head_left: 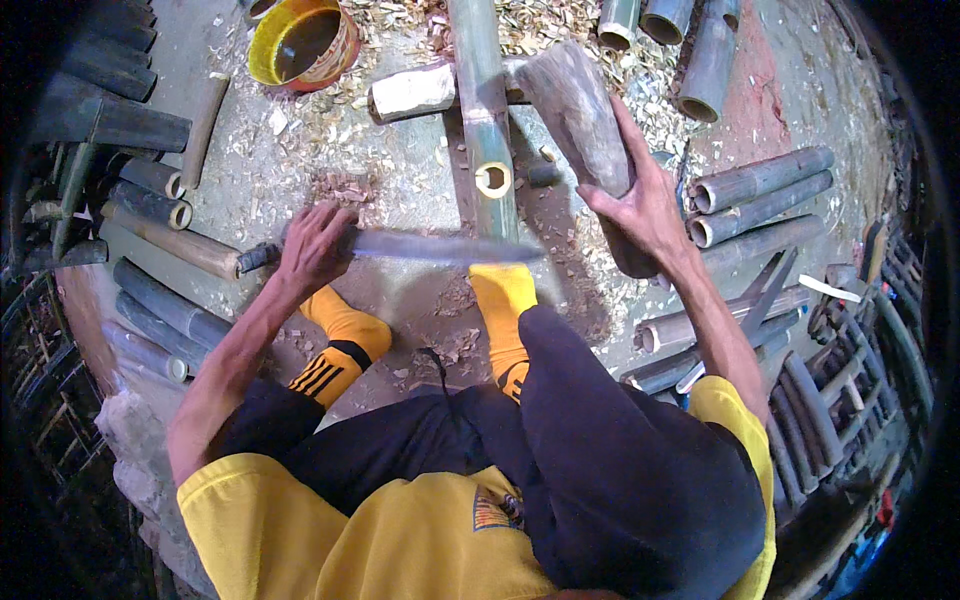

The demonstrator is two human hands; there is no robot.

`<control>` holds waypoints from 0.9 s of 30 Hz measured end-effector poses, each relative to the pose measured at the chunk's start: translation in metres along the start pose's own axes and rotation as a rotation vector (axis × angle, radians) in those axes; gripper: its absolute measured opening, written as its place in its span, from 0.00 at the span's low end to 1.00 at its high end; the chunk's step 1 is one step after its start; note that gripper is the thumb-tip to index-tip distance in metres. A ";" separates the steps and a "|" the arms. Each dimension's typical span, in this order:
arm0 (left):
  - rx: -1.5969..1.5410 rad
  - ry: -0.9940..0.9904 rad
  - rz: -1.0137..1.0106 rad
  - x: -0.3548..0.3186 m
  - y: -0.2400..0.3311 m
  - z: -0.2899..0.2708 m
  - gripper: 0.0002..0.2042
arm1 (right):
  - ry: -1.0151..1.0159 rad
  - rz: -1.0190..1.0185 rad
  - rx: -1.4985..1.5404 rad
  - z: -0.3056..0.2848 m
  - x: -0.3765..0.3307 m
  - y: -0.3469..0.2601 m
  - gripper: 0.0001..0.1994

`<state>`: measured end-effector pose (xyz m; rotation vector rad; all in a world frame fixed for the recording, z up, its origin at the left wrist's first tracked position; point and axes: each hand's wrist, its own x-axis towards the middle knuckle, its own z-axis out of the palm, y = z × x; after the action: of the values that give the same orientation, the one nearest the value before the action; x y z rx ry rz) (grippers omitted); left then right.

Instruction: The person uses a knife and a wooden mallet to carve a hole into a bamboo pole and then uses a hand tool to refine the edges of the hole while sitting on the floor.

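Note:
My left hand (pixel 315 245) grips the handle of a long blade (pixel 440 247) that lies level across the near end of a green bamboo pole (pixel 487 120). The pole runs away from me, its cut end (pixel 493 179) facing up at me. My right hand (pixel 640 205) holds a thick dark wooden club (pixel 580 115), raised to the right of the pole. My right foot in a yellow sock (pixel 503 295) rests just below the blade, under the pole's end. My left foot in a yellow sock (pixel 345 330) lies further left.
Cut bamboo tubes (pixel 760 185) are stacked on the right and more bamboo lengths (pixel 160 300) lie on the left. A yellow bucket (pixel 300 40) stands at the back left. A short pale log (pixel 412 92) lies under the pole. Wood chips (pixel 560 30) cover the ground.

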<state>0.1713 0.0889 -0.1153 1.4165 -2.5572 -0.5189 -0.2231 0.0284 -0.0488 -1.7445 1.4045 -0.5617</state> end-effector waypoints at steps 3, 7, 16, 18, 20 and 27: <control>0.060 0.003 -0.088 0.004 -0.006 0.016 0.08 | 0.032 0.017 -0.029 0.006 -0.022 0.014 0.45; 0.122 -0.089 -0.071 0.012 -0.016 0.022 0.09 | 0.041 0.070 -0.006 0.015 -0.048 0.016 0.45; 0.105 -0.049 -0.062 0.008 -0.022 0.024 0.09 | -0.025 0.153 -0.011 0.025 -0.070 0.022 0.46; 0.106 -0.119 -0.102 0.010 -0.021 0.023 0.09 | -0.046 0.182 -0.004 0.026 -0.072 0.025 0.45; 0.130 -0.151 -0.100 0.008 -0.024 0.022 0.09 | -0.039 0.142 -0.048 0.029 -0.074 0.026 0.45; 0.049 -0.163 -0.039 0.016 -0.036 0.015 0.09 | -0.184 -0.188 -0.236 0.032 -0.083 0.028 0.44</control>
<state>0.1864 0.0616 -0.1435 1.5005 -2.6902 -0.6057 -0.2388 0.1157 -0.0776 -2.0759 1.2246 -0.3327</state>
